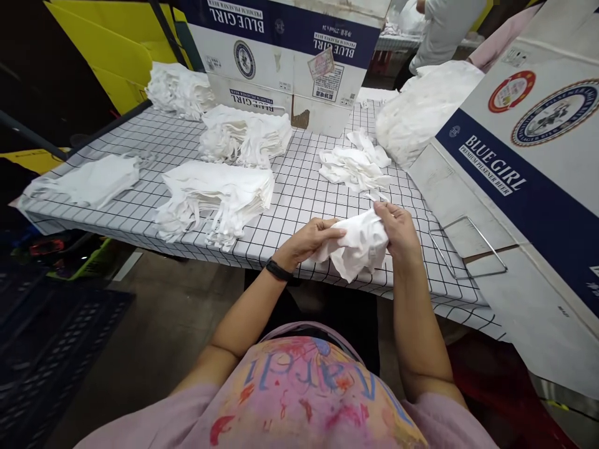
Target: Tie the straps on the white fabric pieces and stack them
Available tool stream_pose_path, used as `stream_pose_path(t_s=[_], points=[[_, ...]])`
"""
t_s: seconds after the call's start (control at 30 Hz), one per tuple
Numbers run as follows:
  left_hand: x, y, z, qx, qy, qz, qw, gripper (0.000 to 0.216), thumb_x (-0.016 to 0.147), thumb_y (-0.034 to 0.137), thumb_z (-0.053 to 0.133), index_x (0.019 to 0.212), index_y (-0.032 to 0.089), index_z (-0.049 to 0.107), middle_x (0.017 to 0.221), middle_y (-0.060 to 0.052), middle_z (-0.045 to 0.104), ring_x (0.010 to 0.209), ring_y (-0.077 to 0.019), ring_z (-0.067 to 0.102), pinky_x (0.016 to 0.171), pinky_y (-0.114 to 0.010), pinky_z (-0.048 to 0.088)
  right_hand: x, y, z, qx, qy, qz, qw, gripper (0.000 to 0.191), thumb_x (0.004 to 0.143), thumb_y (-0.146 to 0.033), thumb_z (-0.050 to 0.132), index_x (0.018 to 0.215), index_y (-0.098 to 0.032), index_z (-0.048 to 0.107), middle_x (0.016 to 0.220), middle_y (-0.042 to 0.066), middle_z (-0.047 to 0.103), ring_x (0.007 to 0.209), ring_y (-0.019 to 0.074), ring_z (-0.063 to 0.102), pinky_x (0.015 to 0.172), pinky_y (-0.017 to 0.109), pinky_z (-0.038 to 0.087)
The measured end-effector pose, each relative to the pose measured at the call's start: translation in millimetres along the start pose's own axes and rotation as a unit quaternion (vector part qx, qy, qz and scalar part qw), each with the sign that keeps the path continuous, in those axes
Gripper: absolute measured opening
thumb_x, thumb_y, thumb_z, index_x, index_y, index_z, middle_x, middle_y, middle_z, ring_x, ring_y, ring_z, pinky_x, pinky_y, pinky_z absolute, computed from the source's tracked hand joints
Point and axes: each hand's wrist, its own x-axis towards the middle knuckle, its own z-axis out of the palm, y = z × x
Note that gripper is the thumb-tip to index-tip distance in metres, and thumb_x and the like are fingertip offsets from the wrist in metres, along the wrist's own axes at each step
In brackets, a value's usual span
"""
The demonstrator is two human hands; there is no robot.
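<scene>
A crumpled white cloth piece (358, 243) hangs between my two hands over the table's near edge; its exact kind is not clear. My left hand (311, 240) pinches its left side, thumb on top. At its upper right corner my right hand (397, 227) grips the fabric with fingers closed. Just beyond lies a loose heap of similar white pieces (353, 165). To the left, a neat stack of white cloth pieces with straps (218, 190) sits near the edge, with another stack (246, 134) behind it.
The table (299, 181) wears a white checked cover. A single white piece (93, 181) lies far left, a further stack (180, 90) behind. Cardboard boxes stand at the back (281, 50) and right (524, 156). A wire frame (472, 249) leans there, near a white bag (421, 106). Another person (444, 31) is beyond.
</scene>
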Motion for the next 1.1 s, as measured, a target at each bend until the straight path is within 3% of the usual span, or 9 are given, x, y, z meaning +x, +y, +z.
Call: stream_pose_path(t_s=[0.1, 0.17, 0.33, 0.47, 0.53, 0.63, 0.77, 0.97, 1.1], points=[[1.2, -1.6, -3.7, -0.096, 0.036, -0.019, 0.995, 0.04, 0.076, 0.048, 0.086, 0.073, 0.012, 0.07, 0.073, -0.001, 0.064, 0.064, -0.0093, 0.057, 0.06, -0.025, 0.043, -10.9, 9.1, 6.6, -0.143, 0.066, -0.118, 0.98, 0.023, 0.086, -0.044, 0.073, 0.092, -0.022, 0.074, 0.094, 0.004, 0.072, 0.08, 0.0174, 0.064, 0.07, 0.031, 0.052], [2.3, -3.6, -6.5, -0.142, 0.069, 0.001, 0.987, 0.038, 0.078, 0.047, 0.086, 0.079, 0.013, 0.07, 0.076, -0.001, 0.067, 0.07, -0.0104, 0.061, 0.067, -0.025, 0.048, -28.4, 12.9, 11.5, -0.183, 0.097, -0.187, 0.96, 0.023, 0.091, -0.041, 0.069, 0.105, -0.024, 0.074, 0.112, 0.006, 0.071, 0.095, 0.0192, 0.065, 0.081, 0.034, 0.053], [1.3, -3.1, -9.1, -0.168, 0.096, 0.037, 0.98, 0.032, 0.082, 0.045, 0.083, 0.089, 0.016, 0.07, 0.088, -0.002, 0.071, 0.085, -0.0138, 0.066, 0.082, -0.027, 0.053, -75.7, 21.6, 20.5, -0.163, 0.071, -0.233, 0.956, 0.025, 0.094, -0.043, 0.068, 0.111, -0.024, 0.067, 0.104, 0.005, 0.069, 0.086, 0.0187, 0.065, 0.078, 0.036, 0.056], [-2.6, 4.3, -4.2, -0.109, 0.082, 0.046, 0.99, 0.039, 0.085, 0.053, 0.078, 0.095, 0.016, 0.07, 0.095, -0.008, 0.073, 0.096, -0.0209, 0.069, 0.085, -0.032, 0.056, -86.5, 39.7, 26.2, -0.252, -0.003, -0.269, 0.93, 0.077, 0.079, -0.044, 0.082, 0.145, -0.029, 0.047, 0.141, 0.012, 0.056, 0.107, 0.0259, 0.064, 0.088, 0.046, 0.058], [-4.4, 8.0, -2.8, -0.094, 0.076, 0.051, 0.991, 0.043, 0.085, 0.057, 0.077, 0.099, 0.016, 0.07, 0.096, -0.009, 0.074, 0.099, -0.0234, 0.069, 0.086, -0.033, 0.057, -85.7, 49.1, 27.9, -0.274, -0.003, -0.284, 0.919, 0.089, 0.08, -0.041, 0.079, 0.155, -0.03, 0.034, 0.153, 0.015, 0.047, 0.112, 0.0271, 0.063, 0.09, 0.048, 0.058], [-6.9, 12.4, -5.3, -0.084, 0.076, 0.061, 0.992, 0.043, 0.085, 0.057, 0.077, 0.101, 0.017, 0.07, 0.096, -0.009, 0.074, 0.099, -0.0228, 0.07, 0.084, -0.031, 0.058, -82.9, 55.6, 25.4, -0.254, 0.052, -0.264, 0.929, 0.066, 0.088, -0.029, 0.067, 0.15, -0.027, 0.045, 0.146, 0.013, 0.056, 0.098, 0.0227, 0.066, 0.085, 0.044, 0.058], [-10.9, 17.4, -15.8, -0.074, 0.07, 0.049, 0.994, 0.043, 0.088, 0.058, 0.073, 0.099, 0.017, 0.069, 0.094, -0.008, 0.073, 0.09, -0.0188, 0.07, 0.077, -0.029, 0.058, -76.9, 47.2, 11.1, -0.175, 0.114, -0.187, 0.96, 0.028, 0.093, -0.03, 0.063, 0.117, -0.02, 0.072, 0.106, 0.008, 0.074, 0.082, 0.0196, 0.066, 0.075, 0.035, 0.056], [-14.4, 15.0, -29.8, 0.028, 0.063, 0.026, 0.997, 0.055, 0.071, 0.036, 0.091, 0.114, 0.017, 0.061, 0.111, -0.007, 0.069, 0.095, -0.0179, 0.069, 0.079, -0.029, 0.058, -67.8, 30.3, -2.0, -0.123, 0.181, -0.174, 0.96, 0.023, 0.087, -0.026, 0.065, 0.105, -0.018, 0.078, 0.089, 0.005, 0.073, 0.073, 0.0178, 0.063, 0.065, 0.029, 0.05], [-13.9, 3.7, -34.1, 0.225, 0.081, 0.054, 0.969, 0.077, 0.066, 0.03, 0.092, 0.13, 0.021, 0.048, 0.119, -0.007, 0.064, 0.106, -0.0239, 0.066, 0.085, -0.035, 0.057, -65.3, 22.6, -1.2, -0.122, 0.19, -0.175, 0.958, 0.025, 0.084, -0.021, 0.063, 0.103, -0.017, 0.078, 0.086, 0.004, 0.071, 0.067, 0.0161, 0.059, 0.06, 0.028, 0.047]])
